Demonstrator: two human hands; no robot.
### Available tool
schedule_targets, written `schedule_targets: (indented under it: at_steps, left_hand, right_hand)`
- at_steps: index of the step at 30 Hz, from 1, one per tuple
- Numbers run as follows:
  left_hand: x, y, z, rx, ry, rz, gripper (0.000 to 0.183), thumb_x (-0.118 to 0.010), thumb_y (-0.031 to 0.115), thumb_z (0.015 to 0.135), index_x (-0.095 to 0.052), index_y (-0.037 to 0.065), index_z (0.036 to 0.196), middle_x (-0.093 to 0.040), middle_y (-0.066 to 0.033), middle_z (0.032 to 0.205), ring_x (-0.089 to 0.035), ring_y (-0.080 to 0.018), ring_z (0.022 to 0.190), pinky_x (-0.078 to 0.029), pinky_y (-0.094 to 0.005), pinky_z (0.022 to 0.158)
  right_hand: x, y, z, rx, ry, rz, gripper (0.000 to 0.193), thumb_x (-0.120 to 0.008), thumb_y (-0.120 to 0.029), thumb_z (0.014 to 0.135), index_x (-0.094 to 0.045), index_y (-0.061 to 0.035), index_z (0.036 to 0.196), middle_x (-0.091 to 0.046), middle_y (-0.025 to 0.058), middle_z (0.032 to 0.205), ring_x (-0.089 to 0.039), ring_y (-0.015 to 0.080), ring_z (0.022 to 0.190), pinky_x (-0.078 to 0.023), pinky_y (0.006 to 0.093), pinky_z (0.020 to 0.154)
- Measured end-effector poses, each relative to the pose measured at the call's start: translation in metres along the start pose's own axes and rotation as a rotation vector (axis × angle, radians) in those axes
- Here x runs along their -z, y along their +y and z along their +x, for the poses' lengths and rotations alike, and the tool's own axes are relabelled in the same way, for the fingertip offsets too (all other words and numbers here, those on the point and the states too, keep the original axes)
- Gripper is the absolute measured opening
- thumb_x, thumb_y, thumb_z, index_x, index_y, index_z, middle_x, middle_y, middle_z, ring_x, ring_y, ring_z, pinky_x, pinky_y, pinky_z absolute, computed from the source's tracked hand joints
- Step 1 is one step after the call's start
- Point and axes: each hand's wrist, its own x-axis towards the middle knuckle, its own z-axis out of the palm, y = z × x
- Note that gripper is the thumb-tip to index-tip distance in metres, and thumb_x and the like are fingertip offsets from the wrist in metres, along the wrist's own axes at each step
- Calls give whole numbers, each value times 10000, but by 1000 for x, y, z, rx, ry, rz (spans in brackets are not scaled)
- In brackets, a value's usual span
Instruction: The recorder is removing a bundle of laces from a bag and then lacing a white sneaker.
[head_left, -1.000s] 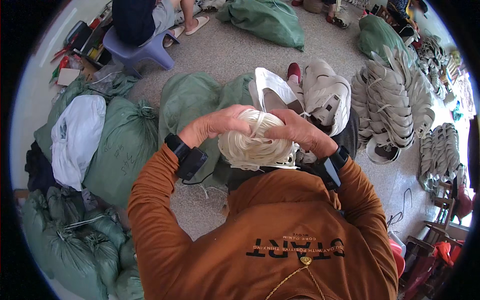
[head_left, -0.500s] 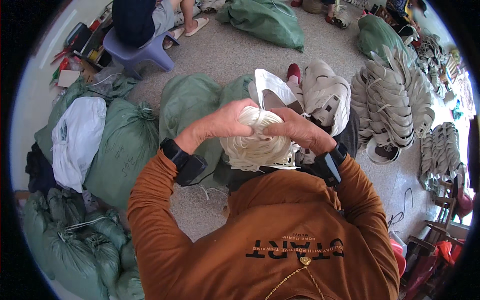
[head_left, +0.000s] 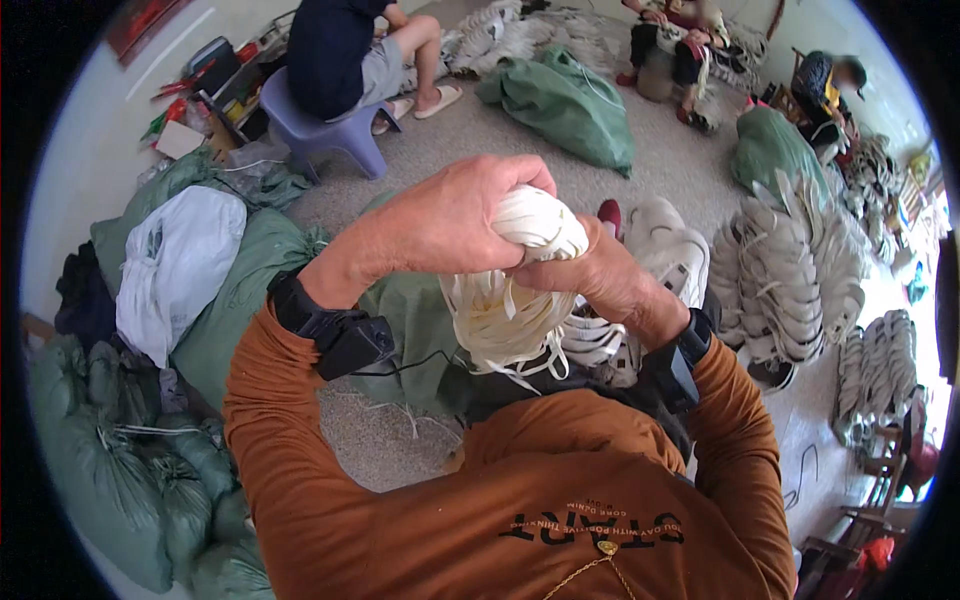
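Note:
A thick bundle of cream, flat laces (head_left: 505, 315) is held up in front of my chest, its top gathered tight and its loose loops and ends hanging down. My left hand (head_left: 450, 215) is closed around the left side of the gathered top. On the other side my right hand (head_left: 605, 275) grips the same bundle just below the top. Fingertips of both hands are partly hidden by the bundle. Beyond my right hand lies a row of nested pale shoe uppers (head_left: 668, 245), partly covered by that hand.
Green sacks (head_left: 110, 480) and a white sack (head_left: 180, 270) are piled at left. Stacked shoe uppers (head_left: 775, 285) stand at right. One person sits on a purple stool (head_left: 335, 130); others sit farther back. Another green sack (head_left: 565, 105) lies on the floor (head_left: 420, 150).
Both hands have raised the lace bundle, and its loops now hang lower beneath the grip. The left hand has wrapped further over the top. The view has tilted up, showing more of the room.

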Motion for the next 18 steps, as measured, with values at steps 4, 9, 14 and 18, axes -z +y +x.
schedule_targets:
  at_steps: [4, 9, 14, 18]
  left_hand:
    - [23, 20, -3, -18, 42, -5, 424, -707, 18, 672, -594, 29, 1081, -656, -44, 944, -623, -132, 910, -501, -297, 816]
    - [33, 24, -4, -45, 76, 38, 403, -705, 19, 682, -603, 33, 1072, -655, -35, 932, -619, -126, 886, -499, -294, 811]
    - [34, 23, -4, -60, 135, 55, 381, -703, 10, 705, -609, 43, 1073, -669, -28, 908, -625, -124, 870, -500, -289, 795]
    - [37, 32, -10, -183, 335, 183, 356, -694, -6, 728, -637, 34, 1077, -688, -128, 917, -683, -253, 884, -518, -348, 800]
  right_hand:
    - [-2, -22, 3, 103, -89, -16, 459, -757, -69, 797, -627, 7, 1231, -678, 47, 1076, -640, 157, 996, -492, 309, 926]
    - [-5, -38, 8, 173, -132, 77, 511, -757, -51, 781, -592, 14, 1261, -669, 58, 1107, -630, 163, 1026, -480, 310, 955]
    - [-15, -46, 11, 214, 2, -40, 497, -739, -43, 777, -595, 2, 1250, -673, 50, 1094, -628, 149, 993, -487, 310, 921]
    - [-10, -42, 20, 498, 108, -509, 471, -701, -55, 753, -589, 17, 1205, -678, 74, 1032, -625, 139, 936, -499, 315, 858]
